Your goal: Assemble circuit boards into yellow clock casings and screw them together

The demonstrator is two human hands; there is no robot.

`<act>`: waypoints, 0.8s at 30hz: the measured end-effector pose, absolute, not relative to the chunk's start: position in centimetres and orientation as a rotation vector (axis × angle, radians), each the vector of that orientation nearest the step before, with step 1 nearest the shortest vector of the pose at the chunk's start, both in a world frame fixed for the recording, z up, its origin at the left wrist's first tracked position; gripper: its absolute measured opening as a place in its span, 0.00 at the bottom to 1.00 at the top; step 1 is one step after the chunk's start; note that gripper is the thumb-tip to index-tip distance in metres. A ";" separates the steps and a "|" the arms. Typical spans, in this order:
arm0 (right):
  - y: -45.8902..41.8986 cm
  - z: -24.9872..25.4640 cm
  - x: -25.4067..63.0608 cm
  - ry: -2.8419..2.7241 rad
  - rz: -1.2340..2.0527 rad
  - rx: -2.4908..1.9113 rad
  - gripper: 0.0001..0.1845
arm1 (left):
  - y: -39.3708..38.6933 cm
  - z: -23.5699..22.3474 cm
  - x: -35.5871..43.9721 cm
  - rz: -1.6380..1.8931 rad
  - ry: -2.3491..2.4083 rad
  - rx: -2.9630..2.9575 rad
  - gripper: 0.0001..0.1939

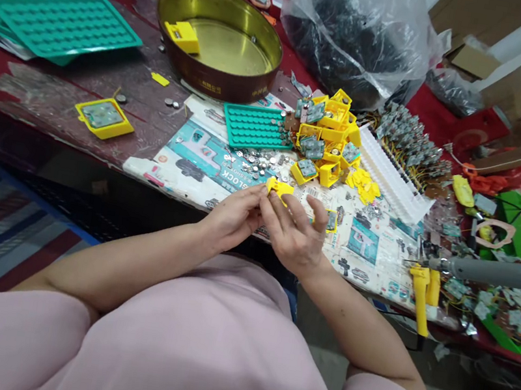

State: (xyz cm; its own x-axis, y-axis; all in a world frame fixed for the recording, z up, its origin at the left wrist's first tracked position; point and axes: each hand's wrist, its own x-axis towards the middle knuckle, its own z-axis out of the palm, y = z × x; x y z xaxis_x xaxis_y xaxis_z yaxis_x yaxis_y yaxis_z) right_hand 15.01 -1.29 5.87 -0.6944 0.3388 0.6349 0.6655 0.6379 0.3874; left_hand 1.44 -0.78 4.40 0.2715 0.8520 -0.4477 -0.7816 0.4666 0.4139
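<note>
Close to my body, at the table's front edge, both hands meet around a small yellow plastic case (280,189). My left hand (236,216) pinches its left side. The fingers of my right hand (295,232) press on it from the right, with some fingers raised. Just beyond lie loose button cells (256,163) and a teal ridged tray (251,128). A heap of yellow cases (332,134) with circuit boards stands behind, and flat yellow covers (364,184) lie to its right. Another case with a board (331,221) is partly hidden behind my right hand.
A round tin (212,78) holds a yellow case. Left of it are teal trays (64,25) and a lone yellow case (105,116). A white foam strip (392,173), circuit boards (410,140) and a soldering iron (495,272) are on the right. A plastic bag (360,33) stands behind.
</note>
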 end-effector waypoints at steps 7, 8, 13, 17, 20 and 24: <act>-1.7 6.0 15.1 -2.393 -0.806 -0.797 0.11 | -1.0 4.1 1.6 1.082 0.697 0.135 0.10; -1.7 6.2 15.6 -2.384 -0.714 -0.804 0.12 | -0.9 4.2 1.4 1.062 0.688 0.143 0.10; -1.7 7.4 19.3 -2.001 -0.131 -1.045 0.17 | -0.2 5.2 0.6 0.905 0.702 0.116 0.12; -2.6 6.6 22.5 -1.916 -0.024 -1.200 0.13 | 0.0 5.5 0.4 0.843 0.733 0.140 0.13; -3.7 5.3 24.2 -1.951 -0.042 -1.277 0.10 | -0.1 4.9 -0.1 0.869 0.736 0.345 0.12; -5.3 4.2 25.5 -1.936 -0.087 -1.380 0.09 | 0.1 4.0 -1.2 0.919 0.797 0.960 0.26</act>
